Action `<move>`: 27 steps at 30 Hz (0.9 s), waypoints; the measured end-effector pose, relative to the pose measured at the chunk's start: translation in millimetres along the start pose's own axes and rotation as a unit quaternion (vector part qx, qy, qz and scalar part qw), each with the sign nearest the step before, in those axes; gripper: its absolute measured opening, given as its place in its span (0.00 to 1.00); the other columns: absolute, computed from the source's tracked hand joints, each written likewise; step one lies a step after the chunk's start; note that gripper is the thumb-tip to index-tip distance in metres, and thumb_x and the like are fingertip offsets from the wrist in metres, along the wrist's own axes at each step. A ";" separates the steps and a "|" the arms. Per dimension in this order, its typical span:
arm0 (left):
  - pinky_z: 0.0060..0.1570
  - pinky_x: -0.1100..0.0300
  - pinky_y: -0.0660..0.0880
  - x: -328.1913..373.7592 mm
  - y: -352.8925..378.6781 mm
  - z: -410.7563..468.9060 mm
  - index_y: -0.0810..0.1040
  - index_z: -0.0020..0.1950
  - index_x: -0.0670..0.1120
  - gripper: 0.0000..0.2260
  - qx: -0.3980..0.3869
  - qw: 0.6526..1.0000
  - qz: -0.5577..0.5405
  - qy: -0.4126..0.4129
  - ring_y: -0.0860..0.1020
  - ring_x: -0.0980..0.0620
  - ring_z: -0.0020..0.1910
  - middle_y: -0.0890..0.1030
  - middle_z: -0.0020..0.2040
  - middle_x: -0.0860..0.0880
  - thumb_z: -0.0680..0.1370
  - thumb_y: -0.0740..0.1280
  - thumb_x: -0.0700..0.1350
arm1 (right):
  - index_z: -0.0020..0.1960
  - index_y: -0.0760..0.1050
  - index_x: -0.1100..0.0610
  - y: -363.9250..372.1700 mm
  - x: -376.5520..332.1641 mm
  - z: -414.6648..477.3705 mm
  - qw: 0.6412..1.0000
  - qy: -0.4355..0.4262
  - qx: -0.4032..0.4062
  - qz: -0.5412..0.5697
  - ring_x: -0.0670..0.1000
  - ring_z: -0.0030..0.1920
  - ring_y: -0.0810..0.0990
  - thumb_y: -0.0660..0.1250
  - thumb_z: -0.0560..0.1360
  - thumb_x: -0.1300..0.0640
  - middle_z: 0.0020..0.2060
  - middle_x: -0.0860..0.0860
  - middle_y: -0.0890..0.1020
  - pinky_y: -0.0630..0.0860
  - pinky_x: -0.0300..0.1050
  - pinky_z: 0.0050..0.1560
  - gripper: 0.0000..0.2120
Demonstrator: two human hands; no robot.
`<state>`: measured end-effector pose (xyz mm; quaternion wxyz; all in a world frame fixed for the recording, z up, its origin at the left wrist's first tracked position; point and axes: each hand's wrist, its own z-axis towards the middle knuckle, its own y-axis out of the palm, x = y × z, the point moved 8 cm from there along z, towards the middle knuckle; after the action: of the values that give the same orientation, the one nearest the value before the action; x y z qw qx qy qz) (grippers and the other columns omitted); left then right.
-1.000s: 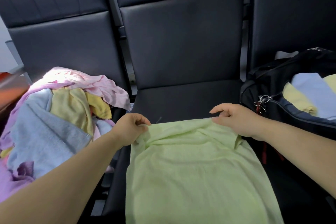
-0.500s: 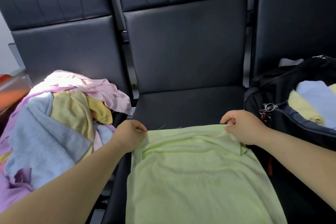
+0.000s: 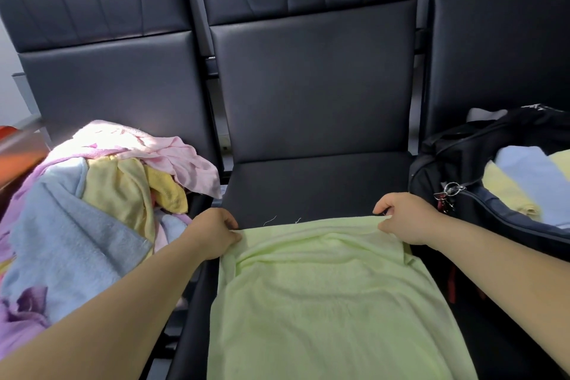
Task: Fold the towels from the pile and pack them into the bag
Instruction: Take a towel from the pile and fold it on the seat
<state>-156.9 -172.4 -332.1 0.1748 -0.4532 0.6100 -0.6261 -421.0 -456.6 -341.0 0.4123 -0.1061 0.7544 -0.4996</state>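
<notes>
Dark seat (image 3: 308, 188) bears green towel (image 3: 333, 302), both hands pinching its far corners

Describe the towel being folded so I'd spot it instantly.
Find the middle seat of three dark ones. A pale green towel lies spread over its front, left hand and right hand pinching its far corners. It alone is green; the pile beside it and the bag hold pink, blue and yellow ones.

The person's left forearm (image 3: 123, 302) and right forearm (image 3: 499, 259) were bare along their whole visible length, from the picture's lower edges up to the wrists. The left hand (image 3: 214, 233) and right hand (image 3: 407, 219) were bare too, with smooth, rounded knuckles.
</notes>
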 end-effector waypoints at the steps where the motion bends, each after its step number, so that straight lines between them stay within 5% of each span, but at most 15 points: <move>1: 0.37 0.61 0.72 0.9 0.8 -0.1 0.80 0.42 0.51 0.03 -0.006 1.000 0.006 -0.003 0.78 0.55 0.39 0.81 0.40 0.53 0.76 0.72 0.46 | 0.49 0.78 0.47 -0.6 -0.5 -0.7 1.000 0.001 -0.003 -0.003 0.47 0.46 0.78 0.73 0.73 0.59 0.43 0.41 0.77 0.67 0.30 0.38 0.09; 15: 0.42 0.60 0.72 5.5 1.3 -17.5 0.73 0.46 0.53 0.05 -0.051 0.995 0.069 0.054 0.75 0.53 0.44 0.77 0.47 0.53 0.78 0.68 0.47 | 0.44 0.76 0.44 -7.4 -11.6 -20.5 0.998 -0.034 0.033 -0.049 0.48 0.47 0.77 0.66 0.73 0.62 0.40 0.41 0.76 0.67 0.39 0.41 0.12; 18: 0.46 0.59 0.78 4.3 -9.1 -24.2 0.78 0.46 0.55 0.06 -0.018 0.998 0.009 0.055 0.79 0.53 0.46 0.81 0.47 0.55 0.76 0.70 0.44 | 0.44 0.78 0.44 -12.0 -15.0 -28.6 0.998 -0.046 0.041 -0.032 0.47 0.49 0.78 0.67 0.74 0.61 0.41 0.41 0.79 0.68 0.40 0.44 0.11; 23: 0.23 0.64 0.71 -3.9 -36.9 -40.2 0.85 0.41 0.49 0.05 0.063 0.981 -0.183 0.007 0.76 0.54 0.30 0.82 0.35 0.53 0.75 0.74 0.41 | 0.42 0.82 0.45 -35.8 -29.5 -45.2 0.991 -0.061 0.096 0.067 0.41 0.46 0.80 0.69 0.74 0.59 0.42 0.39 0.83 0.71 0.35 0.42 0.09; 27: 0.33 0.62 0.74 -6.7 -64.1 -49.1 0.86 0.38 0.50 0.06 0.090 0.961 -0.260 0.005 0.76 0.56 0.31 0.83 0.31 0.54 0.73 0.77 0.40 | 0.43 0.84 0.47 -58.0 -38.7 -56.8 0.982 -0.061 0.113 0.138 0.41 0.45 0.81 0.72 0.75 0.59 0.42 0.40 0.84 0.74 0.38 0.43 0.07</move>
<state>-170.3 -124.9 -267.8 0.0430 -0.5754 0.4134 -0.7044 -452.4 -424.3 -263.1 0.5321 0.0164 0.6736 -0.5127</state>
